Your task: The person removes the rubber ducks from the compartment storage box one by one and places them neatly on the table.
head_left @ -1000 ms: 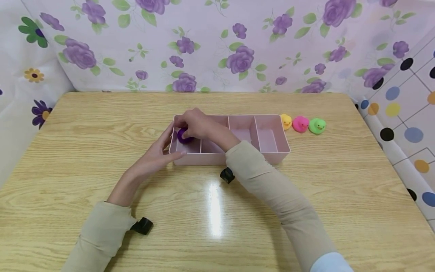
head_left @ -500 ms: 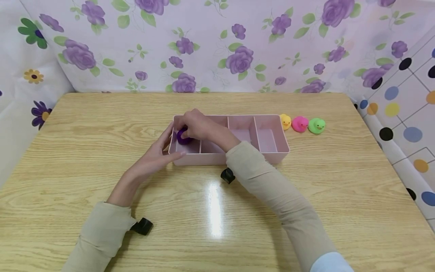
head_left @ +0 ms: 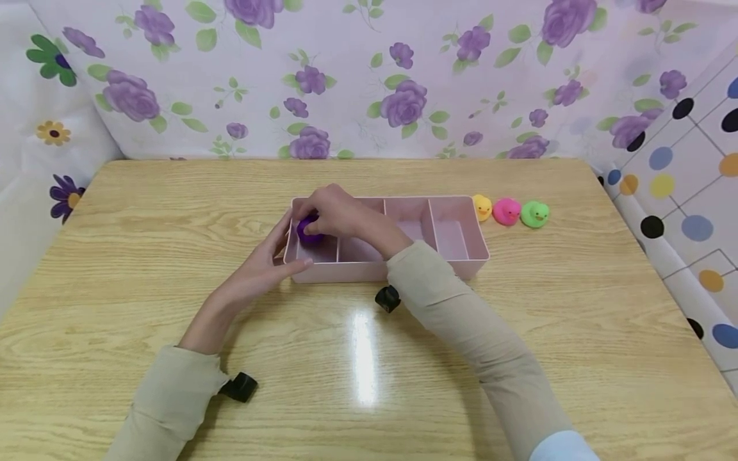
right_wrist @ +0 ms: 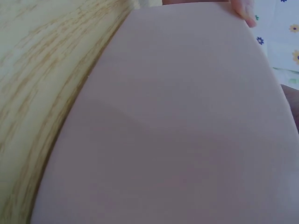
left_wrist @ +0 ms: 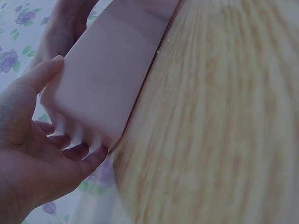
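Note:
A pink divided box (head_left: 352, 273) stands on the wooden table, its compartments in a row. My left hand (head_left: 258, 264) grips its left end, thumb over the front rim. In the left wrist view that left hand (left_wrist: 37, 149) has its fingers bent against the box's end wall (left_wrist: 100, 74). Inside the leftmost compartment, my right hand (head_left: 337, 212) pinches a purple rounded toy (head_left: 309, 232), partly hidden by the fingers. The right wrist view is mostly filled by the box's front wall (right_wrist: 163, 116); the right hand's fingers and the toy are out of sight there.
Beyond the box's right end sit a yellow toy duck (head_left: 482, 208), a pink toy duck (head_left: 507, 212) and a green toy duck (head_left: 535, 214) in a row. A floral cloth (head_left: 346, 77) hangs behind the table (head_left: 173, 211).
The whole view has shifted slightly. The right hand stays in the leftmost compartment at the purple toy, and the left hand keeps its place on the box.

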A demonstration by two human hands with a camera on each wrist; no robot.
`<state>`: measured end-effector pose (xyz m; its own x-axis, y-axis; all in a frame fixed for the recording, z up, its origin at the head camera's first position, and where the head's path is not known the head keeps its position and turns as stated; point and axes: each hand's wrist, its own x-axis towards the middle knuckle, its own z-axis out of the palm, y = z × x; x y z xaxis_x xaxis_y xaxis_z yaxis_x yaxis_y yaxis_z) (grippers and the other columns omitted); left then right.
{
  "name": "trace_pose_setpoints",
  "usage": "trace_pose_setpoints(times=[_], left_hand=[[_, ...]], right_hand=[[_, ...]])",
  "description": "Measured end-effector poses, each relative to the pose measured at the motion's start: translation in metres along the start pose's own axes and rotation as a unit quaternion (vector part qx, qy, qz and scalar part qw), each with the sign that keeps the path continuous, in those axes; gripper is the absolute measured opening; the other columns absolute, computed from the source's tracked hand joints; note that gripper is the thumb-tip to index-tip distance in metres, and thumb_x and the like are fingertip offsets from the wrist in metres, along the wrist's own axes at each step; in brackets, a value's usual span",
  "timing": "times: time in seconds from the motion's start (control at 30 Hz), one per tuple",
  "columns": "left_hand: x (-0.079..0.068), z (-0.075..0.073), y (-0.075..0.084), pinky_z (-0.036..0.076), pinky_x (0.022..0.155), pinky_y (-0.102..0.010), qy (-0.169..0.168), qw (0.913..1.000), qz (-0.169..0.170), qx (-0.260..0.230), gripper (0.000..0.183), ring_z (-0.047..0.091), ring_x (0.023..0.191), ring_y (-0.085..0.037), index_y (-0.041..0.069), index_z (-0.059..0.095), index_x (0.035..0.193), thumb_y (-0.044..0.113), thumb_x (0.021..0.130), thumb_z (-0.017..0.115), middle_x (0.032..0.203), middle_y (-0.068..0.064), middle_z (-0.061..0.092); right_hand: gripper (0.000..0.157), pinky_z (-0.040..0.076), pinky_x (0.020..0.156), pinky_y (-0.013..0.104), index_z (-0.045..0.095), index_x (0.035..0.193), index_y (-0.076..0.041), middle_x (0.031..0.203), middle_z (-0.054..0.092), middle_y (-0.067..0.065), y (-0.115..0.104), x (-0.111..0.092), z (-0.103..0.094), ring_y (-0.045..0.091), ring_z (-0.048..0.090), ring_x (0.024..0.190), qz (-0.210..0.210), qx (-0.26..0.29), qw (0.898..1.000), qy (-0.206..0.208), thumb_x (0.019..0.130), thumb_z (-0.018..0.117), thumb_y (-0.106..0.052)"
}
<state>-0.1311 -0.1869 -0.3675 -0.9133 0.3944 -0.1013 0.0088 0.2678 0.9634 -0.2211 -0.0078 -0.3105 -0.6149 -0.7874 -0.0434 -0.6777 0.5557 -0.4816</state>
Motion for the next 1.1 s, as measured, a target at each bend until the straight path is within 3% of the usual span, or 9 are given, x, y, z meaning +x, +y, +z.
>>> trace_pose_setpoints(times=[0.47,0.77,1.1], left_hand=[[0.0,0.001,-0.001,0.019,0.115,-0.048,0.002,1.0,-0.007,-0.001,0.092,0.009,0.145,-0.025,0.03,-0.006,0.155,0.022,0.095,0.064,0.161,0.0,-0.004],[0.001,0.002,0.0,0.021,0.114,-0.048,0.002,1.0,-0.004,-0.002,0.091,0.01,0.145,-0.024,0.031,-0.003,0.155,0.022,0.095,0.064,0.161,0.001,-0.002],[0.002,0.003,-0.001,0.028,0.111,-0.047,0.003,0.9998,0.007,-0.02,0.092,0.02,0.143,-0.026,0.032,-0.002,0.155,0.019,0.094,0.065,0.161,-0.003,0.006]], right_hand=[[0.025,0.047,0.087,0.022,0.071,0.117,-0.007,0.112,0.07,0.006,-0.002,-0.009,-0.006,0.016,0.062,0.101,0.002,0.026,1.0,0.0,0.093,0.066,-0.012],[0.028,0.049,0.08,0.022,0.07,0.12,-0.005,0.112,0.069,0.009,-0.003,-0.017,-0.01,0.017,0.062,0.095,-0.01,0.033,0.999,0.012,0.095,0.057,0.001],[0.028,0.048,0.081,0.02,0.07,0.12,-0.006,0.113,0.069,0.006,-0.001,-0.029,-0.022,0.014,0.06,0.096,-0.013,0.039,0.998,0.038,0.095,0.059,-0.001]])
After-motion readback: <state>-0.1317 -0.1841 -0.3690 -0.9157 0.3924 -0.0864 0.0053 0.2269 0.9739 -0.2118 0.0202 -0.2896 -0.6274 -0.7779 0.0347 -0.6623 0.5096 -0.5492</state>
